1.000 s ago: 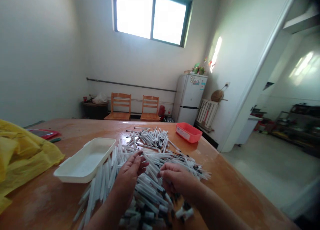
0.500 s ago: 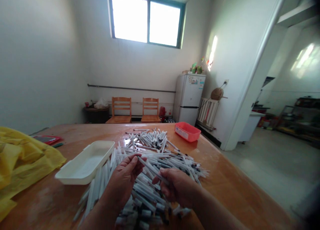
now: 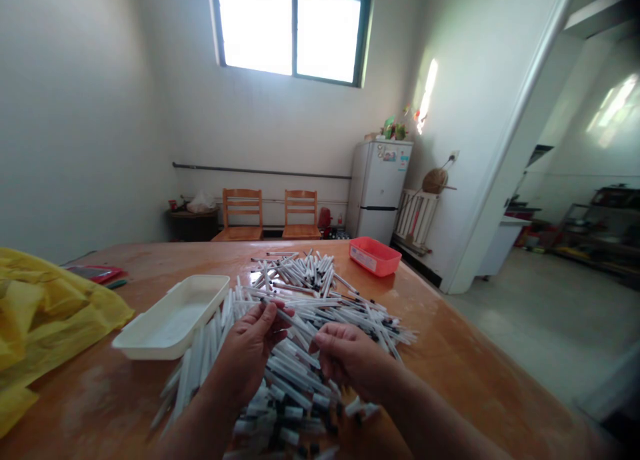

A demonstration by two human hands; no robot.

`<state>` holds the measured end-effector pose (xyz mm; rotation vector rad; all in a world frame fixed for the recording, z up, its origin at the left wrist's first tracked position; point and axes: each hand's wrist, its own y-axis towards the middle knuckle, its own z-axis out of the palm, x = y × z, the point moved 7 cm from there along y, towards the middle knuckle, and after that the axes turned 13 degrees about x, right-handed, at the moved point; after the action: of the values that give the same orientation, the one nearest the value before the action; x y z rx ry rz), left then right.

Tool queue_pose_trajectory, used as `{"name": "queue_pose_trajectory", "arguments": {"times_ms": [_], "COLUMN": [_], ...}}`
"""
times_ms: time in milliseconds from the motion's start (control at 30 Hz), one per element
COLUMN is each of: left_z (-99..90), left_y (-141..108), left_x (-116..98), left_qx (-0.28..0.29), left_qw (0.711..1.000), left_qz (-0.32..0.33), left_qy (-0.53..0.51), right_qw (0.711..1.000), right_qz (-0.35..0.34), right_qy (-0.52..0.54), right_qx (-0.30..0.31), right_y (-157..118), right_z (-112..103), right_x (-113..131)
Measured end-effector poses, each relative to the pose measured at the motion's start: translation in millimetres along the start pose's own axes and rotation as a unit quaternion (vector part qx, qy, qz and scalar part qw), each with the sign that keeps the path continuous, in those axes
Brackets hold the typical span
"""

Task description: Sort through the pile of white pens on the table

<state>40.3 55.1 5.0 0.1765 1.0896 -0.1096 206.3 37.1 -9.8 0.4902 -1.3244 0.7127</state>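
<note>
Over the pile, a slim whitish pen slants between my two hands. My left hand pinches its upper left part between thumb and fingers, with a dark end poking out past the thumb. The fingers of my right hand are closed at the pen's lower right end and hide it. Beneath both hands spreads a heap of translucent white pen barrels, with several short clear caps with dark parts near me. Farther back lies another group of white, dark-tipped pens.
A cream tray stands left of the pile, a red plastic basket at the far right. Yellow plastic sheeting covers the table's left side, near a red-edged flat object. Two wooden chairs and a fridge stand beyond the table.
My right hand has shifted slightly right and up along the pen, covering the end that stuck out before. The left hand keeps its pinch, and the view has tilted slightly down.
</note>
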Motion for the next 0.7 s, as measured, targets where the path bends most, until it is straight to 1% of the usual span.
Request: {"name": "queue_pose_trajectory", "arguments": {"times_ms": [67, 100, 133, 233, 300, 333, 367, 400, 467, 533, 567, 633, 700], "left_z": [-3.9, -5.3, -6.3, -7.7, -9.0, -9.7, -10.1, -10.0, -7.2, 1.5, 7.4, 17.7, 20.7], "left_y": [-0.6, -0.9, -1.1, -1.6, -2.6, -3.2, -3.9, -4.6, -5.7, -5.8, -5.9, -6.1, -5.1], "left_x": [1.6, 2.6, 3.7, 5.4, 5.1, 4.6, 3.9, 3.1, 1.6, 2.7, 4.1, 7.1, 8.2], "left_qx": [-0.035, -0.051, -0.065, -0.098, -0.119, -0.127, -0.131, -0.131, -0.111, -0.059, -0.026, 0.025, 0.039], "left_qw": [0.999, 0.999, 0.998, 0.995, 0.992, 0.991, 0.991, 0.991, 0.994, 0.998, 0.999, 0.999, 0.998], "left_qz": [0.002, 0.003, 0.004, 0.007, 0.010, 0.011, 0.011, 0.009, 0.002, -0.018, -0.028, -0.040, -0.038], "left_qy": [-0.009, -0.014, -0.018, -0.025, -0.030, -0.031, -0.031, -0.028, -0.015, -0.001, 0.002, -0.002, -0.012], "right_qw": [0.994, 0.983, 0.965, 0.895, 0.859, 0.852, 0.853, 0.865, 0.910, 0.957, 0.973, 0.987, 0.984], "right_qz": [-0.024, -0.040, -0.060, -0.107, -0.119, -0.122, -0.124, -0.122, -0.105, -0.073, -0.057, -0.040, -0.049], "right_qy": [-0.107, -0.175, -0.245, -0.418, -0.480, -0.492, -0.489, -0.469, -0.383, -0.264, -0.209, -0.144, -0.159], "right_qx": [-0.031, -0.050, -0.070, -0.117, -0.130, -0.132, -0.131, -0.130, -0.118, -0.092, -0.077, -0.055, -0.059], "right_y": [-2.6, -4.7, -7.4, -15.3, -18.2, -18.8, -18.7, -18.0, -14.5, -8.7, -6.0, -2.7, -3.8], "right_z": [2.3, 3.9, 6.0, 14.8, 20.3, 22.0, 22.5, 21.6, 16.3, 10.8, 9.3, 8.7, 8.8], "right_x": [9.1, 15.0, 21.3, 36.0, 39.9, 40.4, 39.9, 38.3, 31.1, 20.0, 15.0, 9.7, 12.2]}}
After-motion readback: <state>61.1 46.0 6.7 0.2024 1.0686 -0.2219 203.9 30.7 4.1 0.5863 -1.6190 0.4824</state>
